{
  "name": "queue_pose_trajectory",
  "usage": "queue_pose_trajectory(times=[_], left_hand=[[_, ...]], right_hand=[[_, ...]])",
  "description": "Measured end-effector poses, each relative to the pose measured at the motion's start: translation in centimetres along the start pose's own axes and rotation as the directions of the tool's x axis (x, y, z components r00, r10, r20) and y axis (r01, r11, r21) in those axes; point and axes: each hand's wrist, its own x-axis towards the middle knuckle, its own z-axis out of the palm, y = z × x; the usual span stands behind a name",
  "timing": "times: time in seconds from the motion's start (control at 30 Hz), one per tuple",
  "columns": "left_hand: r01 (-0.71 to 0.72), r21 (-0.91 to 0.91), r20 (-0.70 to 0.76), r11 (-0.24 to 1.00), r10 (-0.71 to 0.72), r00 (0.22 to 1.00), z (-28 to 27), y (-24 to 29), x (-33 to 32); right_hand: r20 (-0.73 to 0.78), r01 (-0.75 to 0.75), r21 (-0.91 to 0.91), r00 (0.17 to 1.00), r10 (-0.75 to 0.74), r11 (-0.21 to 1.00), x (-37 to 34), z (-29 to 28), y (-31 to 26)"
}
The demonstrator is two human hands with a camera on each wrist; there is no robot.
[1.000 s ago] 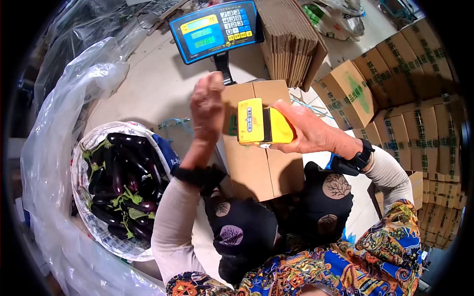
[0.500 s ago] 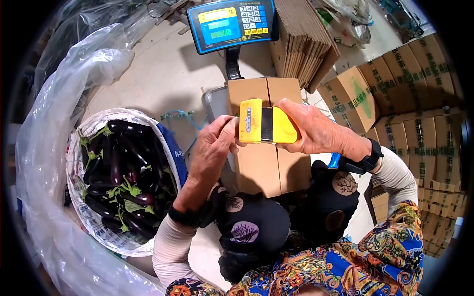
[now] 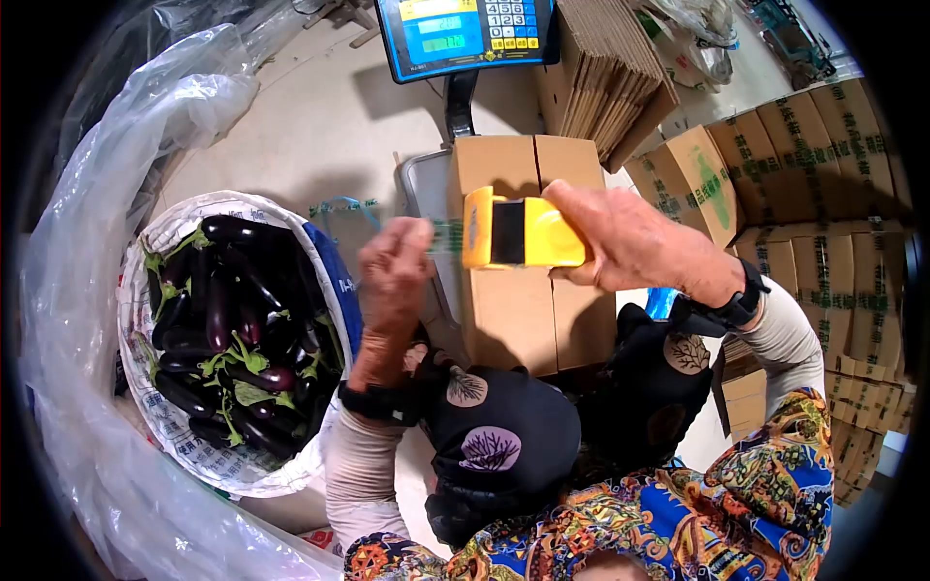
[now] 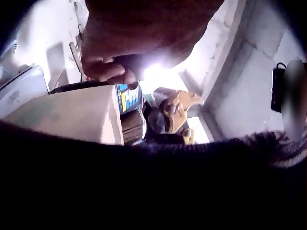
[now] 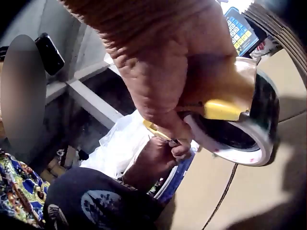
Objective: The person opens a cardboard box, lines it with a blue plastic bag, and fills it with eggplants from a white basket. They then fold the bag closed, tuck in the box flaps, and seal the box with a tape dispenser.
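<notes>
The right hand (image 3: 630,237) grips a yellow tape dispenser (image 3: 572,232) above a closed cardboard box (image 3: 509,324). In the right wrist view, the roll's white core (image 5: 261,152) shows beneath that hand (image 5: 158,62). Left of the dispenser, the left hand (image 3: 389,286) is blurred, fingers curled, pinching the end of a clear strip of tape with green print (image 3: 447,235) that spans to the dispenser. In the left wrist view the left hand (image 4: 139,33) looms over the box (image 4: 72,115); its fingertips are bent and the tape is not distinguishable there.
A lined basket (image 3: 232,479) of eggplants (image 3: 218,310) stands at the left beside clear plastic sheeting (image 3: 77,290). Behind the box are a scale display (image 3: 441,39) and flat folded cartons (image 3: 605,87). Printed boxes (image 3: 823,281) are stacked at the right.
The left hand reached the dispenser's left end, then drew back leftward with a strip of tape stretched out. The right hand still holds the dispenser. The view has shifted, with the scale display higher in frame.
</notes>
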Motion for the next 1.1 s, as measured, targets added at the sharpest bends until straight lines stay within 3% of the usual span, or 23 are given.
queue_pose_trajectory(times=[0.1,0.13,0.23,0.37,0.5,0.63,0.7,0.73,0.87,1.0,1.1], left_hand=[[0.117,-0.105,-0.145,0.988,-0.131,0.981,-4.7,-4.0,0.2],[0.1,-0.2,-0.143,0.975,-0.13,0.981,-6.1,-6.2,0.3],[0.123,-0.154,-0.143,0.98,-0.145,0.979,-5.7,-8.1,0.0],[0.058,-0.159,-0.21,0.986,-0.091,0.973,-4.8,-7.7,0.0],[0.007,0.315,-0.278,0.949,0.086,0.957,-3.6,-9.9,0.5],[-0.217,0.763,-0.133,0.609,0.477,0.869,-0.4,-14.1,1.5],[-0.14,0.546,-0.204,0.826,0.293,0.934,1.3,-13.2,1.5],[-0.135,0.539,-0.163,0.831,0.26,0.952,1.6,-13.0,1.6],[-0.147,0.58,0.018,0.802,0.167,0.986,3.5,-15.8,2.0],[-0.063,0.722,0.109,0.689,-0.024,0.994,3.1,-15.0,1.7],[-0.027,0.731,0.094,0.681,-0.061,0.994,3.4,-16.1,2.0]], right_hand=[[0.023,-0.122,-0.111,0.992,0.125,0.986,-1.7,-0.3,1.2],[-0.025,-0.082,-0.106,0.996,0.08,0.991,-2.2,0.0,1.3],[0.001,-0.091,-0.127,0.996,0.092,0.988,-2.2,0.4,1.5],[-0.045,0.001,-0.136,0.999,-0.007,0.991,-2.3,0.2,1.3],[-0.049,0.002,-0.153,0.999,-0.009,0.988,-2.4,0.3,1.1],[-0.034,-0.001,-0.163,0.999,-0.004,0.987,-2.3,0.5,1.1],[-0.036,0.019,-0.156,0.999,-0.025,0.988,-2.3,0.5,1.3],[-0.036,0.023,-0.149,0.999,-0.029,0.989,-2.3,0.5,1.3],[-0.018,0.0,-0.14,1.0,-0.003,0.99,-2.3,0.4,1.2],[-0.035,0.038,-0.141,0.998,-0.043,0.989,-2.1,0.6,1.0],[-0.021,0.019,-0.152,1.0,-0.022,0.988,-2.0,1.0,1.3]])
